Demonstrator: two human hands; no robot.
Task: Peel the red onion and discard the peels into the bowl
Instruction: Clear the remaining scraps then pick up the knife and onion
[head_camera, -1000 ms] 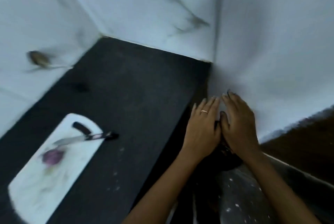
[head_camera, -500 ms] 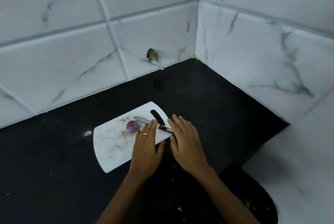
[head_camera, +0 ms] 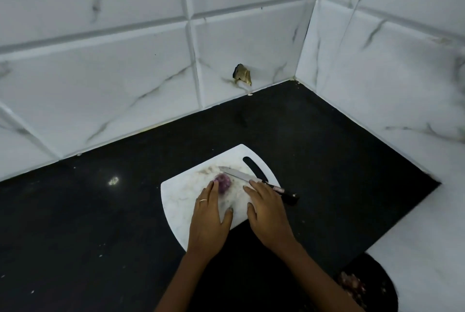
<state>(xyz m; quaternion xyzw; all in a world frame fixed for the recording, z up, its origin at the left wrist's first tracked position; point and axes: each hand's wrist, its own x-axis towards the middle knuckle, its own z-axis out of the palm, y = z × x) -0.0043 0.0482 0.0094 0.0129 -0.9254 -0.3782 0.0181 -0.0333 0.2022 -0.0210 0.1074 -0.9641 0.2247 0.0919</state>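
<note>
A small purple red onion point(head_camera: 222, 183) lies on a white cutting board point(head_camera: 181, 201) on the black counter. My left hand point(head_camera: 208, 221), with a ring, rests flat on the board, its fingertips touching the onion's left side. My right hand point(head_camera: 268, 213) lies palm down over the board's right edge, fingertips at the knife point(head_camera: 254, 180), fingers apart and holding nothing. A dark bowl point(head_camera: 370, 286) with purple peels sits at the bottom right, below the counter edge.
The knife's black handle point(head_camera: 289, 197) sticks out past the board's right edge. White marble tile walls close the counter at the back and right. A chipped hole point(head_camera: 242, 77) marks the back wall. The black counter point(head_camera: 88, 211) stretches left.
The view swung from the bowl at the right back to the board. Both hands came from over the bowl onto the board, and the left fingers now reach the onion.
</note>
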